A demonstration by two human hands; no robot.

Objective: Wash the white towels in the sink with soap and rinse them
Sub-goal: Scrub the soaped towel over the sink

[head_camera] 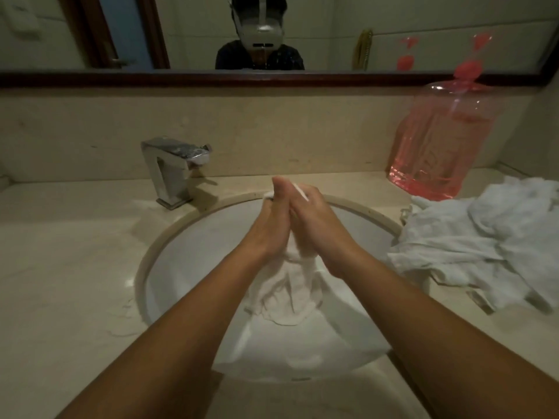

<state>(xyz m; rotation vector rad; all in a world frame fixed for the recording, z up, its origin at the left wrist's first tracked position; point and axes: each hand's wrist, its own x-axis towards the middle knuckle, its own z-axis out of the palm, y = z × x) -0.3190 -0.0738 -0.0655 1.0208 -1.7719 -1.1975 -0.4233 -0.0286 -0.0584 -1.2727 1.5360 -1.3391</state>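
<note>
The left hand (270, 220) and the right hand (314, 225) are pressed palm against palm above the sink, fingers stretched forward, and between them they squeeze a white towel (284, 293). A small part of the cloth shows at the fingertips, and the rest hangs down from the heels of the hands into the round white sink (187, 258). Whether there is water in the basin I cannot tell. On the right part of the beige counter (66, 267) lies a heap of more white towels (478, 249), with one edge falling over the sink rim. Behind this heap stands a clear bottle of pink liquid soap (438, 140), about full. A chrome faucet (172, 170) stands behind the sink on the left, under a mirror (332, 31).
</note>
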